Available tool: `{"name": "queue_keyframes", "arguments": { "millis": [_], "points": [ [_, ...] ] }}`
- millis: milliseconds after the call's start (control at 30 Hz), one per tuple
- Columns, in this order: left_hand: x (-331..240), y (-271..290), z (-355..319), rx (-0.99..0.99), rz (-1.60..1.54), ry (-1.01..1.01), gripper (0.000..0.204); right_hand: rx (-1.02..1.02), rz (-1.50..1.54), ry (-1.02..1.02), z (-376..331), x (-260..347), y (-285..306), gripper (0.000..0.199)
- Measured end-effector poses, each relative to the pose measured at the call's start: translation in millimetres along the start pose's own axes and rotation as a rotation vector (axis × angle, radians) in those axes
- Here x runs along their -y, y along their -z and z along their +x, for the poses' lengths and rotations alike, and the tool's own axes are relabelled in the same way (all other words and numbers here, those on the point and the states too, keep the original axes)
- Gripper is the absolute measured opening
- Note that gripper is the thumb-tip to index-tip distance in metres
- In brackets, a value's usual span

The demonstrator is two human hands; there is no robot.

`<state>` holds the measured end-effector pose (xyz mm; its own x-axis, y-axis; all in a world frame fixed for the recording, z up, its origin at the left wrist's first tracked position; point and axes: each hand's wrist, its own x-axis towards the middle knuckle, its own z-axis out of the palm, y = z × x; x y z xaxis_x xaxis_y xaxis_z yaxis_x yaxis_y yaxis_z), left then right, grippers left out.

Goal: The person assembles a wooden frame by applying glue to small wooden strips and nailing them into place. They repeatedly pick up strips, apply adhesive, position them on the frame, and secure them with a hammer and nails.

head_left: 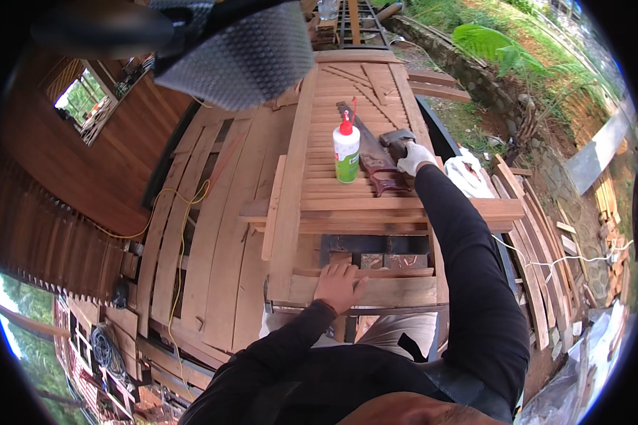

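Observation:
My left hand (339, 287) is bare and lies with its fingers stretched over the near wooden rail (397, 290) of a slatted frame. Farther off, my right hand (416, 157), in a white glove, closes around a dark tool with a grey metal top (398, 138); its exact kind is unclear. Just left of that tool lies a handsaw (386, 179) with a reddish-brown handle, its blade pointing away across the slatted panel (322, 170). A white and green glue bottle (347, 154) with a red nozzle stands upright beside the saw.
Loose wooden strips (358, 79) rest on the panel's far part. Wide planks (223, 255) fill the left, crossed by a yellow cord (182, 248). White cloth (468, 176) and stacked boards (535, 248) are on the right. A grey textured object (241, 60) blocks the top.

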<state>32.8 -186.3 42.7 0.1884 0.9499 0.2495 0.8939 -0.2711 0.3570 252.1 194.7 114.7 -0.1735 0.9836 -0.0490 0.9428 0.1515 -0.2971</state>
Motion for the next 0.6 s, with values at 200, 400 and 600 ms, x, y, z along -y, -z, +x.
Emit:
{"name": "queue_keyframes", "arguments": {
  "millis": [200, 400, 600],
  "points": [
    [1, 2, -9, -0.042, -0.039, 0.052, 0.04, -0.125, 0.006, 0.202, 31, 11, -15, 0.053],
    [-5, -30, -16, -0.115, -0.107, 0.075, 0.045, -0.41, -0.235, 0.363, 34, -17, -67, 0.046],
    [-1, -52, -7, -0.177, -0.102, 0.114, 0.048, -0.066, -0.246, 0.632, -57, 32, -72, 0.049]
  ]
}}
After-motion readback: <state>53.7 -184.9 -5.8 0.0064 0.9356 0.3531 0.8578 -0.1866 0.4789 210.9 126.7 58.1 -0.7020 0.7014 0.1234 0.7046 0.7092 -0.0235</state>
